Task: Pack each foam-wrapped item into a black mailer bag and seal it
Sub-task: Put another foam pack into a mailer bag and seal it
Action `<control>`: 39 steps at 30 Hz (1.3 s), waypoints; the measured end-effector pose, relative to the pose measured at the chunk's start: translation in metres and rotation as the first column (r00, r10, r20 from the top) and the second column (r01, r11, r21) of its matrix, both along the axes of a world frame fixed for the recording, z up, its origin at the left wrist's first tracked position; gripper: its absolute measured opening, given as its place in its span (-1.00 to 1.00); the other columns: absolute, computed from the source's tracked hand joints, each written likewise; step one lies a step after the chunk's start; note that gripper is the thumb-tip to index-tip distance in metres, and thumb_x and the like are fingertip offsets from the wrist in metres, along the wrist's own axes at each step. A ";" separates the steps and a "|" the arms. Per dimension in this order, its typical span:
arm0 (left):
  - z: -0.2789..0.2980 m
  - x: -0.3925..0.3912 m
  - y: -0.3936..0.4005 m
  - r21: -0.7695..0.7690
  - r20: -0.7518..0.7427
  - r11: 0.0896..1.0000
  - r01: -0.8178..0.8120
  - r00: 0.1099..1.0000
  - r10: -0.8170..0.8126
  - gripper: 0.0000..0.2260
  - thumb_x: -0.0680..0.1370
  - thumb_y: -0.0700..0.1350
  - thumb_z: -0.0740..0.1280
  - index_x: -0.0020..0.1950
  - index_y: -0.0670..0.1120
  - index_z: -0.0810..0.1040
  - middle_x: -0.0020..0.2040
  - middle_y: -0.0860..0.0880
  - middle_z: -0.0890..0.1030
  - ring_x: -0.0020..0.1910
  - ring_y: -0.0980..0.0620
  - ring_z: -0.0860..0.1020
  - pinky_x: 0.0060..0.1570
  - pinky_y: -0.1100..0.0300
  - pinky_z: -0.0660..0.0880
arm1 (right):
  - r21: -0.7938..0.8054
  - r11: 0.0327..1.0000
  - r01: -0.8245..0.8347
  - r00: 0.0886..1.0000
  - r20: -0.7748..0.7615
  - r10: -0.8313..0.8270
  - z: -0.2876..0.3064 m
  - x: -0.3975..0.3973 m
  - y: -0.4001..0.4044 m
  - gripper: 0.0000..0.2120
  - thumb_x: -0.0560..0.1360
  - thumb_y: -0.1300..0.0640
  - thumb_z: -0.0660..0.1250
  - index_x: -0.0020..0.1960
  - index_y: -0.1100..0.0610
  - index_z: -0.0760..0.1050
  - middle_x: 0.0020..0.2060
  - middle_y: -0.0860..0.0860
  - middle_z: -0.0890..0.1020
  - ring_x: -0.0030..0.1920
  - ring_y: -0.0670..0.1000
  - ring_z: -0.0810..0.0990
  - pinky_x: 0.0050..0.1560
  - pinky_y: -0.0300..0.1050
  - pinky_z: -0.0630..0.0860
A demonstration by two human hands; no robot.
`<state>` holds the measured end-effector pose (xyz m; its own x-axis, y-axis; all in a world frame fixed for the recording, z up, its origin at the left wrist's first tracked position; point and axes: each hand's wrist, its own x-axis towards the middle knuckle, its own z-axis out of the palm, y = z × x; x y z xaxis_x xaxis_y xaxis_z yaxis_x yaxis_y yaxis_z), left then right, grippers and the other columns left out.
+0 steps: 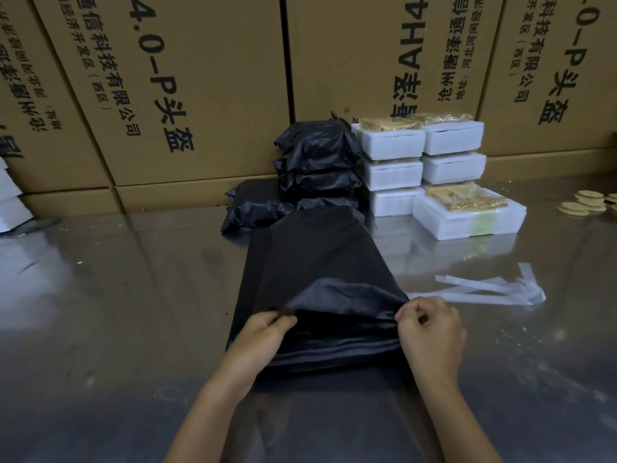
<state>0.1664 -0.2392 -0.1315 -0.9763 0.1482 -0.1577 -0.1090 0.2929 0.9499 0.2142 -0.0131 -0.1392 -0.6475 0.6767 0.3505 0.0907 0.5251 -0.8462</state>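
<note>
A black mailer bag [310, 262] lies flat on the metal table [117, 295], its mouth toward me. My left hand [263, 332] pinches the upper lip of the mouth at its left corner. My right hand [430, 325] pinches the same lip at the right corner, so the mouth gapes a little. Behind the bag, several sealed black parcels [317, 162] are piled up. To their right stand stacked white foam-wrapped items [420, 158], and one more foam-wrapped item [467, 212] lies in front of the stack.
Peeled clear adhesive strips [484, 289] lie to the right of the bag. Small round tan discs [584, 203] sit at the far right. Large printed cardboard cartons [200, 95] wall off the back of the table. White packaging [10, 202] shows at the left edge.
</note>
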 end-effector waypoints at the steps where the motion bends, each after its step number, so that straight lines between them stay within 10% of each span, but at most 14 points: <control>1: 0.011 0.006 -0.003 0.000 -0.015 0.999 0.042 0.999 -0.042 -0.81 0.65 -0.12 0.28 0.03 0.00 0.70 0.01 0.03 0.72 0.07 0.04 0.65 0.15 0.17 0.54 | 0.010 1.000 0.017 0.999 -0.036 -0.016 0.003 0.000 0.000 -0.77 0.44 0.38 0.27 -0.34 0.18 0.57 -0.22 0.00 0.59 -0.04 0.12 0.50 0.13 0.14 0.40; 7: 0.088 0.006 -0.015 0.149 -0.152 0.987 0.051 0.988 -0.028 -0.72 0.64 -0.14 0.29 -0.18 -0.18 0.71 -0.21 -0.21 0.70 -0.34 -0.03 0.66 -0.45 0.21 0.57 | 0.029 0.991 -0.134 0.937 -0.321 0.136 0.046 -0.027 0.006 -0.81 0.44 0.36 0.30 -0.18 0.10 0.58 -0.14 -0.06 0.61 -0.02 -0.05 0.50 0.04 -0.28 0.37; 11: 0.097 -0.057 0.026 0.026 -0.347 0.987 -0.161 0.924 0.160 -0.83 0.61 -0.09 0.35 0.17 -0.09 0.63 0.09 -0.07 0.67 0.02 0.08 0.63 0.07 0.15 0.58 | 0.030 0.947 -0.318 0.933 -0.166 0.319 0.060 -0.083 -0.004 -0.76 0.54 0.15 0.35 0.21 0.08 0.50 0.16 -0.01 0.57 0.15 -0.02 0.52 0.17 -0.13 0.44; 17: 0.013 -0.112 0.065 -0.172 -0.180 0.985 0.008 0.983 -0.040 -0.20 0.55 0.32 0.26 0.64 0.04 -0.03 0.60 -0.01 0.20 0.53 -0.08 0.25 0.38 0.06 0.29 | -0.094 0.903 -0.420 0.907 -0.006 0.421 0.010 -0.122 -0.013 -0.12 0.44 -0.28 0.44 0.57 0.08 0.17 0.47 0.03 0.41 0.46 0.05 0.39 0.43 -0.02 0.38; 21: -0.014 -0.118 0.056 -0.307 -0.195 0.952 0.006 0.978 -0.069 -0.09 0.45 0.42 0.28 0.63 0.02 0.01 0.55 -0.02 0.31 0.53 -0.13 0.25 0.47 -0.01 0.26 | -0.157 0.912 -0.378 0.912 0.106 0.396 -0.010 -0.126 -0.002 -0.05 0.30 -0.44 0.44 0.51 0.04 0.25 0.36 -0.01 0.52 0.36 0.10 0.50 0.19 -0.11 0.43; 25: -0.020 -0.113 0.051 -0.493 -0.347 0.869 -0.037 0.925 -0.157 -0.18 0.50 0.36 0.29 0.60 -0.03 0.10 0.53 0.01 0.35 0.55 -0.02 0.21 0.57 0.05 -0.11 | 0.185 0.923 -0.336 0.896 0.365 0.253 -0.016 -0.121 0.010 -0.15 0.33 -0.53 0.30 0.35 0.07 0.41 0.25 0.01 0.59 0.34 0.11 0.49 0.47 0.15 0.22; 33: -0.021 -0.100 0.053 -0.448 -0.365 0.882 -0.144 0.930 -0.034 -0.36 0.50 0.18 0.43 0.49 -0.03 0.32 0.33 -0.10 0.54 0.41 -0.16 0.41 0.31 -0.09 0.43 | 0.259 0.923 -0.283 0.946 0.232 0.225 -0.016 -0.105 0.013 -0.61 0.47 -0.15 0.47 0.08 0.15 0.57 -0.01 0.06 0.69 0.15 0.15 0.58 0.45 0.10 0.26; 39: -0.001 -0.081 0.043 -0.390 -0.461 0.892 -0.228 0.887 0.025 -0.39 0.48 0.14 0.47 0.46 0.01 0.38 0.10 0.00 0.65 0.12 -0.04 0.60 0.04 0.21 0.44 | 0.260 0.895 -0.362 0.910 0.305 0.280 0.011 -0.089 0.019 -0.68 0.41 -0.21 0.50 -0.18 0.04 0.57 -0.34 -0.08 0.61 -0.15 0.06 0.63 -0.24 -0.11 0.43</control>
<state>0.0859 -0.1961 -0.1326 -0.9630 0.0365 0.2671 0.2183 0.6868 0.6933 0.1257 0.0059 -0.1284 -0.9048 0.3026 0.2997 0.0617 0.7895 -0.6107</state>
